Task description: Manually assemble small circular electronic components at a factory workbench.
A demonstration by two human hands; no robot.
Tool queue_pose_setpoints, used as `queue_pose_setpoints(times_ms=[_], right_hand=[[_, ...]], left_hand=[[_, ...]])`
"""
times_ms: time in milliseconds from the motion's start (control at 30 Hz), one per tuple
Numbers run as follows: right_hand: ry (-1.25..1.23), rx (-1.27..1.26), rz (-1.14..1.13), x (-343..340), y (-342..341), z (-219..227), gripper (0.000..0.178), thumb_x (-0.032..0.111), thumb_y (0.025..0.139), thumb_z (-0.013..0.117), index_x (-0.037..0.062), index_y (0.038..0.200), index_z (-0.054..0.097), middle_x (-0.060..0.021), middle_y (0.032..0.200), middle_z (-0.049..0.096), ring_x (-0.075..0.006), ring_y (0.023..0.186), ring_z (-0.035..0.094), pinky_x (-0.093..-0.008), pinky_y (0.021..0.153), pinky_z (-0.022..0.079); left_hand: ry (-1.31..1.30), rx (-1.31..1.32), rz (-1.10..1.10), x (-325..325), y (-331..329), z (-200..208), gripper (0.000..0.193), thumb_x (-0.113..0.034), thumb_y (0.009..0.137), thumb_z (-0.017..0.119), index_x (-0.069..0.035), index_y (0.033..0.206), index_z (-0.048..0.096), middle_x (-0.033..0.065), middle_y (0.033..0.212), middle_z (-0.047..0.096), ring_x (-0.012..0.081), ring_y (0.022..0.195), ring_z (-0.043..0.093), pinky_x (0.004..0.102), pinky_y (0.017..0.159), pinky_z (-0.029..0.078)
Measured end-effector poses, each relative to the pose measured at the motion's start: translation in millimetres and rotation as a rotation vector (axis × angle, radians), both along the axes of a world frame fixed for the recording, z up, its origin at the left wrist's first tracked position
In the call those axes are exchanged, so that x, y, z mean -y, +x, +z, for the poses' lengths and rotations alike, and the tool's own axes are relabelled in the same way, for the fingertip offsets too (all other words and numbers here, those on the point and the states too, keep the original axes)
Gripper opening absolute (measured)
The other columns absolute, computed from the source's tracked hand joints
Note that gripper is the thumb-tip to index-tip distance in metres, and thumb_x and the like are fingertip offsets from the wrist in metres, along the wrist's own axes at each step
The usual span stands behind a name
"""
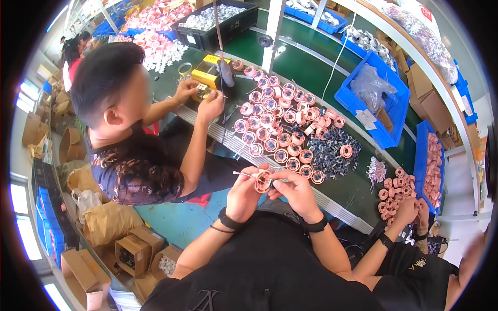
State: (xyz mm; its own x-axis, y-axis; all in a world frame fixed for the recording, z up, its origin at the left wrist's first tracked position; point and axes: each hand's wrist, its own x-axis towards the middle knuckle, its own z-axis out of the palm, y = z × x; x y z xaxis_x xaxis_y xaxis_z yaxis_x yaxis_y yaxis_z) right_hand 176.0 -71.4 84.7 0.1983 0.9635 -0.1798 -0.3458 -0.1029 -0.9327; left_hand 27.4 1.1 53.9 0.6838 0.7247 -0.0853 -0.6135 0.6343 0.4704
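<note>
In front of my chest, my left hand (246,196) grips a round pink plastic housing (262,182) by its side. A short pale wire or stem sticks out from the housing toward the left. My right hand (296,192) pinches something small and dark at the housing's right edge; the fingers partly hide it. Just beyond my hands, many similar pink housings (267,119) with dark parts inside cover the bench. Beside them lies a heap of small dark blue-black parts (334,155).
At my left, a person works with a small part near a yellow box (207,71). Another person's hands (413,211) are at the right by pink rings (397,191). Blue bins (376,98) and a black crate (215,26) line the far side. Cardboard boxes (85,272) stand behind left.
</note>
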Motion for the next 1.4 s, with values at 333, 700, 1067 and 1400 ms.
queue_pose_setpoints(times_ms=[333, 700, 1067, 1400], right_hand=[[0.11, 0.509, -0.241, -7.3, -9.4, 5.1, 0.013, 0.002, 0.08, 0.073, 0.001, 0.092, 0.07, -0.0049, 0.081, 0.066, -0.0097, 0.066, 0.061, -0.0217, 0.056, 0.047], [0.289, 0.836, -0.279, -9.6, -1.8, -0.2, 0.026, 0.007, 0.071, 0.079, 0.0079, 0.095, 0.07, -0.0053, 0.093, 0.059, -0.0125, 0.074, 0.058, -0.0242, 0.058, 0.046], [0.011, 0.327, -0.155, -4.4, 8.1, -12.5, 0.027, 0.002, 0.079, 0.073, -0.0035, 0.104, 0.062, -0.0095, 0.088, 0.069, -0.0124, 0.075, 0.067, -0.0235, 0.069, 0.055], [0.004, 0.43, -0.124, -7.3, 12.2, -19.5, 0.026, 0.005, 0.08, 0.072, -0.0029, 0.104, 0.064, -0.0094, 0.089, 0.069, -0.0127, 0.077, 0.067, -0.0246, 0.069, 0.054]], left_hand=[[0.036, -0.051, -0.044, 1.9, 10.7, 5.7, 0.015, -0.011, 0.097, 0.043, -0.008, 0.11, 0.05, 0.0163, 0.135, 0.046, 0.0319, 0.127, 0.044, 0.0427, 0.101, 0.038], [0.021, -0.011, -0.086, 5.8, 11.2, -4.3, 0.033, -0.015, 0.096, 0.046, -0.008, 0.129, 0.043, 0.0137, 0.14, 0.043, 0.0235, 0.126, 0.045, 0.0377, 0.105, 0.036], [0.464, -0.509, -0.099, -11.2, 3.7, -1.1, 0.051, -0.002, 0.087, 0.065, 0.004, 0.134, 0.045, 0.011, 0.112, 0.063, 0.0131, 0.099, 0.061, 0.0261, 0.084, 0.051], [0.475, -0.604, -0.09, -8.4, 3.2, -7.3, 0.039, 0.001, 0.092, 0.055, 0.005, 0.13, 0.045, 0.014, 0.116, 0.06, 0.0178, 0.102, 0.061, 0.032, 0.087, 0.054]])
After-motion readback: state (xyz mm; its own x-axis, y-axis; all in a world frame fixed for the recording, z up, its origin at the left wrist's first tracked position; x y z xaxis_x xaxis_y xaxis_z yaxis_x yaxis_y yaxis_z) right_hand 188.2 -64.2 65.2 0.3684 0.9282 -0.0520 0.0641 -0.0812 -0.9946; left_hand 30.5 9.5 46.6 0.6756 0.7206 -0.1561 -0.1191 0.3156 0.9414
